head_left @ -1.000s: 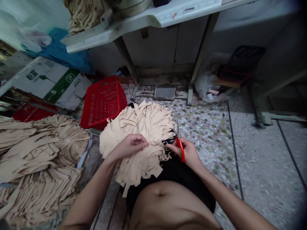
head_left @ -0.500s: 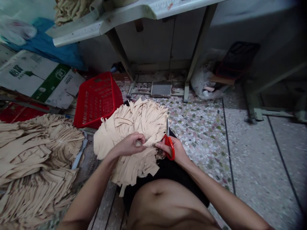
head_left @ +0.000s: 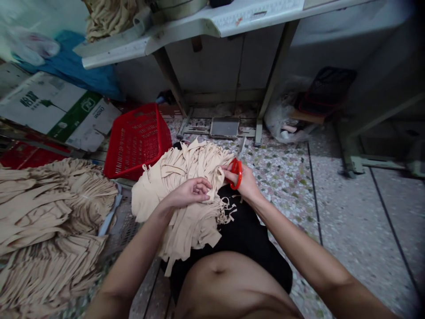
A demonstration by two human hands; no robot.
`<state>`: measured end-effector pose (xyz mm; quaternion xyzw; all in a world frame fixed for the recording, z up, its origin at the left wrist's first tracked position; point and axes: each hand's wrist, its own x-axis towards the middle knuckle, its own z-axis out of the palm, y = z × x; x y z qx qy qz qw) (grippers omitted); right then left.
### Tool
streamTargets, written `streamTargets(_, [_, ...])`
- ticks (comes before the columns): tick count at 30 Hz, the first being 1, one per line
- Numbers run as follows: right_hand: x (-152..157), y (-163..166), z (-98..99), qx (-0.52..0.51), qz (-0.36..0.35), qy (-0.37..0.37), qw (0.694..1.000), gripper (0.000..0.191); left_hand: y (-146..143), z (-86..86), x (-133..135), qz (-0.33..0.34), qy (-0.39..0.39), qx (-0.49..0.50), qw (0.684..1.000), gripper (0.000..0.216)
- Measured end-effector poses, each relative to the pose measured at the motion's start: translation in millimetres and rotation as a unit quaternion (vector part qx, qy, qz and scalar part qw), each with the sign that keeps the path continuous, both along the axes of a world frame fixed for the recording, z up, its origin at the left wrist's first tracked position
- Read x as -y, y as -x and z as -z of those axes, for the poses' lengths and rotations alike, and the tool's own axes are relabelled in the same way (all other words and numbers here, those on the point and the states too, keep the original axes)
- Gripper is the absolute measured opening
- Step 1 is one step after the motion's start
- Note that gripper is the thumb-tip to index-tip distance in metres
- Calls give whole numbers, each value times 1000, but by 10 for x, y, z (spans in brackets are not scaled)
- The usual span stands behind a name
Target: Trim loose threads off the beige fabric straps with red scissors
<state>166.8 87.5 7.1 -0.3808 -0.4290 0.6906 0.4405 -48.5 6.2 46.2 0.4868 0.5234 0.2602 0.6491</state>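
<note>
A heap of beige fabric strips (head_left: 181, 190) lies across my lap, over black shorts (head_left: 245, 239). My left hand (head_left: 191, 192) rests on the heap with its fingers curled, pinching one strip. My right hand (head_left: 241, 179) is at the heap's right edge, closed round red-handled scissors (head_left: 236, 170) whose blades point up and away. Its fingertips also touch the end of a strip.
A large pile of the same beige strips (head_left: 49, 221) fills a grey crate at my left. A red plastic basket (head_left: 137, 139) stands beyond my lap. A sewing table (head_left: 212, 22) with its pedal (head_left: 226, 127) is ahead. Cardboard box (head_left: 63, 113) and plastic bag (head_left: 285, 119) sit on speckled floor.
My right hand with the scissors has moved up and away along the heap's right edge. My left hand has shifted slightly right on the strips.
</note>
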Motion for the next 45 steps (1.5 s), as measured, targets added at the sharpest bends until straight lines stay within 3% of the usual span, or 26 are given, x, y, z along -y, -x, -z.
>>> streamTargets(5, [-20, -133, 44, -11, 157, -39, 987, 34, 5, -66, -39, -175, -53, 120, 976, 49])
streamTargets(8, [9, -248, -45, 29, 209, -64, 975, 35, -65, -122, -88, -190, -83, 144, 968, 57])
streamTargets(10, [99, -322, -122, 54, 154, -44, 986, 35, -144, -171, -99, -162, -105, 133, 972, 58])
streamTargets(13, [327, -376, -198, 71, -26, 15, 997, 39, -272, -240, -54, -111, -124, 112, 980, 53])
streamTargets(15, [472, -358, -205, 49, -89, 31, 994, 41, -343, -275, 6, -86, -123, 105, 983, 54])
streamTargets(22, [526, -270, -273, 15, 4, 18, 1000, 51, -422, -296, 141, -108, -106, 55, 987, 65])
streamTargets(25, [498, -320, -321, 21, 0, 3, 1000, 52, -428, -277, 125, -91, -57, 10, 994, 48])
streamTargets(27, [512, -356, -308, 20, -14, 4, 1000, 50, -456, -271, 102, -52, -37, -14, 998, 32])
streamTargets(31, [590, -431, -183, 22, -51, 21, 998, 49, -522, -273, 34, -8, -31, 1, 999, 32])
streamTargets(37, [837, -676, 15, 115, -178, 9, 977, 44, -456, -223, -62, -100, 0, 7, 995, 40])
streamTargets(42, [994, -855, 74, 245, -236, -131, 931, 39, -453, -184, -77, -131, 16, 25, 991, 45])
streamTargets(45, [971, -865, 39, 289, -253, -156, 910, 38, -522, -201, -75, -123, 17, 21, 992, 43])
